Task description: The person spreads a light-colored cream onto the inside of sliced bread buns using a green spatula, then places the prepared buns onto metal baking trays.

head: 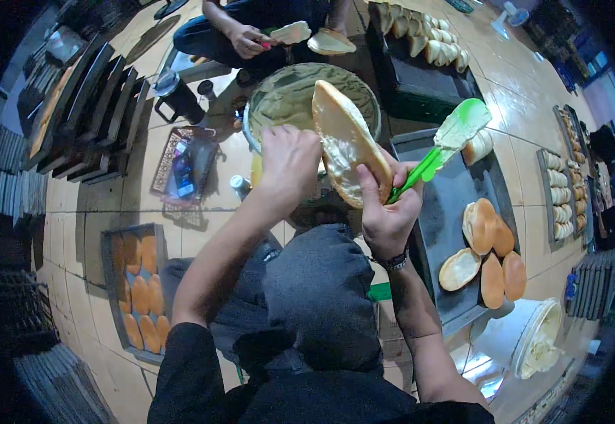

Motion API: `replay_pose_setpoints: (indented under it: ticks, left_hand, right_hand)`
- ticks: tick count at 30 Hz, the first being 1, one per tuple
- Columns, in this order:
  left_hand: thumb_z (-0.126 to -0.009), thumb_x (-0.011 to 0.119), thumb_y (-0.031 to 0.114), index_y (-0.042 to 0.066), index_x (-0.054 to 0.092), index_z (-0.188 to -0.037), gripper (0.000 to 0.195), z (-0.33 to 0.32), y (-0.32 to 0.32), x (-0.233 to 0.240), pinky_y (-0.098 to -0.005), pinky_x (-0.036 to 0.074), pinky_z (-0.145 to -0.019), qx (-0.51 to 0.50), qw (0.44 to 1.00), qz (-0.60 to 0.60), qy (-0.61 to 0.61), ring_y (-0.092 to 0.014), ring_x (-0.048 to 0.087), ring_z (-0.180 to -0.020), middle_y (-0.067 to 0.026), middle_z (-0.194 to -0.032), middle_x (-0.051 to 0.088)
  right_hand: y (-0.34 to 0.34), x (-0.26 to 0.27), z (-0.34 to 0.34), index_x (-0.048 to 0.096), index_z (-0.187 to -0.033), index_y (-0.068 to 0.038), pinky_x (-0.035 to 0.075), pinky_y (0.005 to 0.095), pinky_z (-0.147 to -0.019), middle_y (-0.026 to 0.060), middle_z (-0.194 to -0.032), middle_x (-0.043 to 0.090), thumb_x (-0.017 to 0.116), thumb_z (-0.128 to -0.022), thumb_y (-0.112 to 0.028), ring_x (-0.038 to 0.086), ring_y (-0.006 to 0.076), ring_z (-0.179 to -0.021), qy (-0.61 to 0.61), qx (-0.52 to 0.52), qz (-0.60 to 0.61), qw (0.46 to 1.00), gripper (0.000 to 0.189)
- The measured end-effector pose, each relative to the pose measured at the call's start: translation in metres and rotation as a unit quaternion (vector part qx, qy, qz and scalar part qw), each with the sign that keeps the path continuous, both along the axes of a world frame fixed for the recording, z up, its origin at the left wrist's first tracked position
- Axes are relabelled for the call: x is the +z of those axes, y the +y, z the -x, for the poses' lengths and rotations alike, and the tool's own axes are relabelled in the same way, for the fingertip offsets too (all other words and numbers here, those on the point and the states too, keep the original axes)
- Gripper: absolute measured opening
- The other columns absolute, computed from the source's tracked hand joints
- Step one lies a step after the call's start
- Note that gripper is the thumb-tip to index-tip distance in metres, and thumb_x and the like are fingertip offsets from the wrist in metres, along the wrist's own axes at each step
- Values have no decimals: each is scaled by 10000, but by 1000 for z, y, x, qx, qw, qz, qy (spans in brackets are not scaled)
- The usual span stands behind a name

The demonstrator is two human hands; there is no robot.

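My right hand (392, 212) grips an opened, elongated bread roll (347, 138), thumb on its cut face. The lower part of that face bears pale cream. The same hand holds a green spatula (435, 159), its blade coated with cream and pointing up to the right. Fingers curled, my left hand (291, 159) is at the roll's left edge; its fingertips are hidden, so I cannot tell whether it pinches the bread. Behind both hands stands a large round tub (286, 100) with cream-like filling smeared inside.
Across the tub, another person's hand (246, 41) holds a spatula, the other a cut roll (331, 42). To my right, a dark tray (435, 212) carries several rolls; a white bucket (509, 328) lies tipped. Leftward are a tray of rolls (140, 294), a basket (185, 164) and a tumbler (177, 98).
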State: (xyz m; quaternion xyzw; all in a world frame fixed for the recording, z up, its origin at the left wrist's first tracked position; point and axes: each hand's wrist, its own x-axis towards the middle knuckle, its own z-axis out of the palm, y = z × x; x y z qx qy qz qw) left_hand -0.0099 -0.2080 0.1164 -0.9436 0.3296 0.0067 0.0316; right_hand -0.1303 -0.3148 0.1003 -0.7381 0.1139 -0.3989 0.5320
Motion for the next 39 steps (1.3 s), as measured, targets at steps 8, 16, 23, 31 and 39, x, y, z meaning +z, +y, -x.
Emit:
replay_pose_setpoints:
  ticks: [8,16,23,31,39]
  left_hand:
    - [-793,605,190,34,671,-938,224,0,22,-19,-525,386,-876,44,959,-103,-262,-344,637,-893,-142,-911,673]
    - [-727,559,102,-20,448,-1324,619,-31,60,-9,-428,445,-949,-54,918,185,347,-320,534,-1144,-190,-1278,519]
    - [-841,599,91,-11,314,-1385,623,25,60,-3,-326,498,-899,13,413,711,569,-248,583,-1078,-156,-1252,535]
    - [-858,587,76,17,275,-1418,643,2,89,8,-372,548,-844,24,484,645,591,-256,617,-1030,-199,-1253,531]
    - [-877,578,45,0,341,-1390,567,-15,119,3,-344,564,-804,23,547,620,562,-231,646,-967,-199,-1185,584]
  right_hand:
    - [18,11,0,338,-914,-78,407,214,-770,21,-905,432,694,-817,-5,463,82,-850,-39,123,-161,978,377]
    - [9,19,-6,344,-913,-103,419,209,-739,9,-894,457,697,-829,-24,475,66,-835,-45,147,-239,959,372]
    - [5,-21,-31,371,-864,-114,426,201,-724,7,-887,527,703,-847,-78,494,61,-804,-26,169,-352,920,334]
    - [-33,0,-50,641,-975,-35,417,195,-487,11,-776,647,693,-860,-244,520,36,-602,126,234,-232,935,244]
    - [-8,-3,-69,591,-1168,21,503,245,-692,54,-956,676,650,-825,-123,628,116,-797,113,328,-303,887,377]
